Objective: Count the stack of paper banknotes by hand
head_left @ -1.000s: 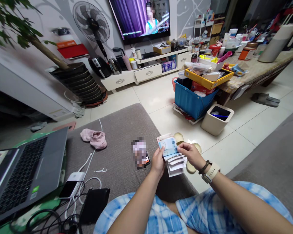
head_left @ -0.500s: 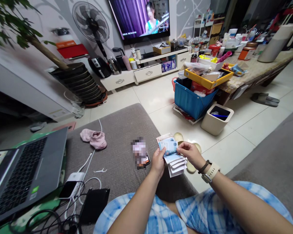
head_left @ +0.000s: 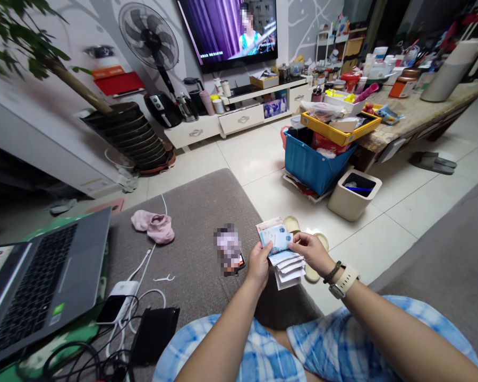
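Observation:
A bundle of banknotes, blue with a pinkish layer behind, is gripped by my left hand; its thumb presses on the face of the top blue note. My right hand pinches the right edge of that blue note between thumb and fingertips. Pale folded layers fan downward beneath the blue notes. Left of my hands, a phone with a partly blurred screen lies on the grey sofa seat. Pale slippers sit on the floor behind my right hand, partly hidden.
On the left are a laptop, white cables, a black wallet-like item, a white power bank and pink socks. Beyond the seat stand a beige bin, a blue crate and a cluttered table.
The top blue note has shifted slightly, with its edge nearer my right fingertips. Both hands keep nearly the same place, and the surroundings stay still.

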A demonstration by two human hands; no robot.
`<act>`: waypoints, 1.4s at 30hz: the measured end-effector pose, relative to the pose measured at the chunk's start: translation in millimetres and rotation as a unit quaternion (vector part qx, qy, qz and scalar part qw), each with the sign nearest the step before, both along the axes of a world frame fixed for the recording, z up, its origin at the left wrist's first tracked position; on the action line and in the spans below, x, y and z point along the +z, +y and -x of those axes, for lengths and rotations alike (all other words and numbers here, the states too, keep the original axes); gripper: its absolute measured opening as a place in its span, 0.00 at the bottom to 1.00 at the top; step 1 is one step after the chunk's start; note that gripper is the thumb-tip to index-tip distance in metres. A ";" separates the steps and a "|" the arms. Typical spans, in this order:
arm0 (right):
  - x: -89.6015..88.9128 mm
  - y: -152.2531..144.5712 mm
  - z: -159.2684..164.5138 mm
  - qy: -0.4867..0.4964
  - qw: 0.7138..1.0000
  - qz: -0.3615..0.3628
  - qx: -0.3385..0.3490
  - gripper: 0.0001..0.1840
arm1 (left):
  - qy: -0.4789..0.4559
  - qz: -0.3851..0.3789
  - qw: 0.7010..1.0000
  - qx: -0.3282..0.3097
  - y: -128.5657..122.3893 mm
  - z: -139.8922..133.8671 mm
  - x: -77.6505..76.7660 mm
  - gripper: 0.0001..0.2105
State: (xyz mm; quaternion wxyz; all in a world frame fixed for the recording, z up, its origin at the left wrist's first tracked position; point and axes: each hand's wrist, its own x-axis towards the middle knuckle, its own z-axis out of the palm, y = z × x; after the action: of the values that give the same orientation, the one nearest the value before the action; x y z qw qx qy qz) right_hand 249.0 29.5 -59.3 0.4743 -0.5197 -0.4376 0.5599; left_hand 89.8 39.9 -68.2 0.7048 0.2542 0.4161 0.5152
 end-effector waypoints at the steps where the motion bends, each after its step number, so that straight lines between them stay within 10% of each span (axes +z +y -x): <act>1: 0.6 0.0 0.1 0.003 1.000 0.001 0.003 0.19 | 0.000 0.001 1.000 0.001 -0.1 -0.1 0.3 0.19; 42: 5.9 -0.6 0.7 0.037 0.999 -0.009 0.005 0.17 | -0.006 0.000 1.000 0.029 1.5 -0.7 -2.7 0.15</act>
State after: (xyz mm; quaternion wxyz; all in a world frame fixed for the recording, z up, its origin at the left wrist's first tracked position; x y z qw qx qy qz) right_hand 248.3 28.9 -53.4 0.4922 -0.4924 -0.4276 0.5766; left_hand 90.5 41.4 -70.8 0.6923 0.2387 0.4188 0.5370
